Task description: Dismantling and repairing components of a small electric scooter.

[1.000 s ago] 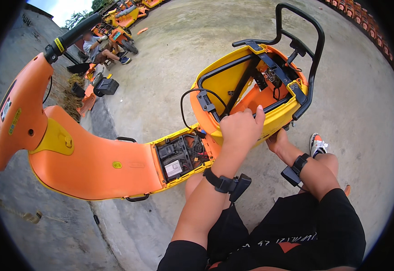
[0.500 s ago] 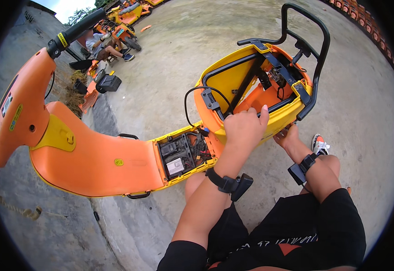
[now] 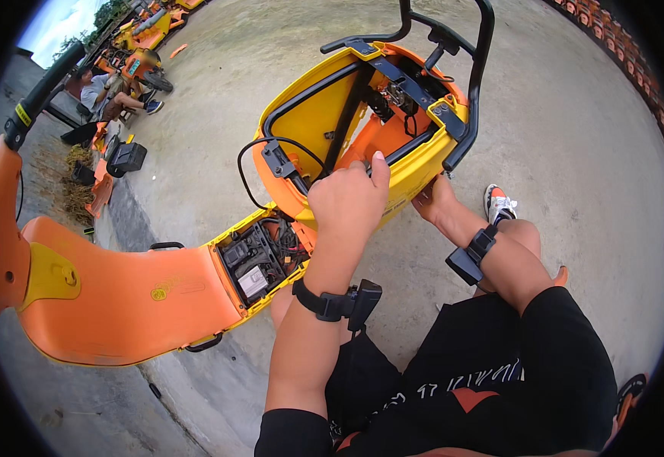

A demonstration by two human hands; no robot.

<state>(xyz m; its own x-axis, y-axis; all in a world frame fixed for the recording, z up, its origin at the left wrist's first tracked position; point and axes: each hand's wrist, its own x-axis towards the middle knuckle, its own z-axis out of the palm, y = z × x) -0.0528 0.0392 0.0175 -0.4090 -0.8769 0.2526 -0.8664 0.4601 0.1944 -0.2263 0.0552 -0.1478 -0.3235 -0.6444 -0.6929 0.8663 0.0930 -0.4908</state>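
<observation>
Scooter (image 3: pixel 183 289) nearer left edge — concrete (image 3: pixel 576 152) rightward

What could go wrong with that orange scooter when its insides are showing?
The left hand is at the near rim of the yellow and orange rear shell, and the right hand is low against its side, fingers partly hidden, so a finger might get pinched or scraped. The black cable loops out to one side and could snag. Also, a small part might drop among the uncovered wires and be hard to find.
</observation>
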